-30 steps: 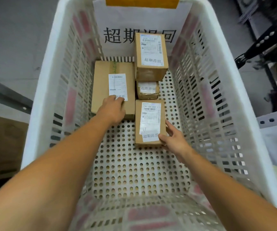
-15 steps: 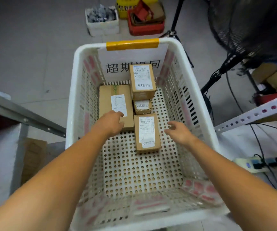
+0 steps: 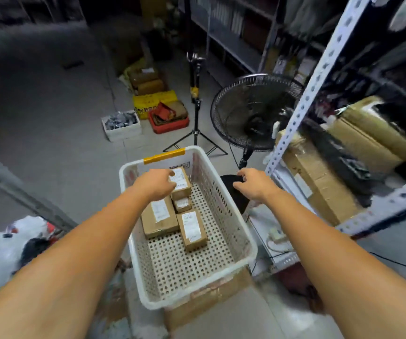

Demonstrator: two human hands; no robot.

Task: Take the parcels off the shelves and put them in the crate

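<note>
A white perforated crate (image 3: 231,231) stands on the floor below me with several brown labelled parcels in it: a large one (image 3: 158,220) at the left, a long one (image 3: 192,230) beside it, a small one (image 3: 182,204) and a tall one (image 3: 182,184) at the far end. My left hand (image 3: 154,183) hovers above the crate's far end, fingers loosely curled, holding nothing. My right hand (image 3: 252,183) hangs empty to the right of the crate, outside its rim. Big brown cartons (image 3: 319,182) lie on the white metal shelf (image 3: 378,211) at the right.
A black standing fan (image 3: 253,111) and a tripod (image 3: 195,113) stand just beyond the crate. Boxes and a red tray (image 3: 169,122) sit on the floor further back. White bags (image 3: 3,248) lie at the left, a power strip (image 3: 276,237) at the right.
Both hands have let go of the parcels and risen out of the crate. My view has pulled back and up, so the shelf, fan and floor now show.
</note>
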